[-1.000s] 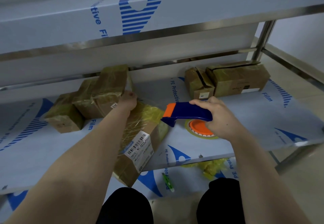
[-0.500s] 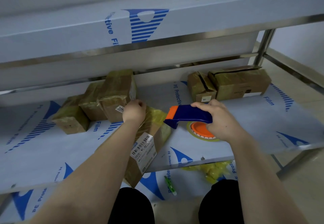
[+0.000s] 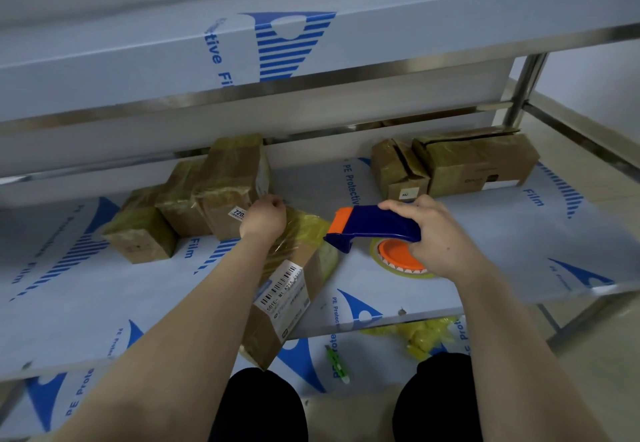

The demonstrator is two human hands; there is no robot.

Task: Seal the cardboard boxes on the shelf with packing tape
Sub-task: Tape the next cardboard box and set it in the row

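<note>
A long cardboard box (image 3: 294,268) with a barcode label and yellowish tape lies on the shelf (image 3: 502,251), its near end hanging over the front edge. My left hand (image 3: 265,218) rests on the box's far end, fingers curled onto it. My right hand (image 3: 436,233) grips a blue and orange tape dispenser (image 3: 370,227) with an orange-cored tape roll (image 3: 398,258), held just right of the box, nose pointing at it.
Three taped boxes (image 3: 194,199) are clustered at the back left. Two boxes with open seams (image 3: 457,164) stand at the back right. An upper shelf (image 3: 311,46) overhangs. Below lie a green cutter (image 3: 337,363) and crumpled yellow tape (image 3: 422,334). My knees are at the bottom.
My left hand slid from the stacked box at the back onto the far end of the long box. The view shifted slightly; the dispenser stayed almost still.
</note>
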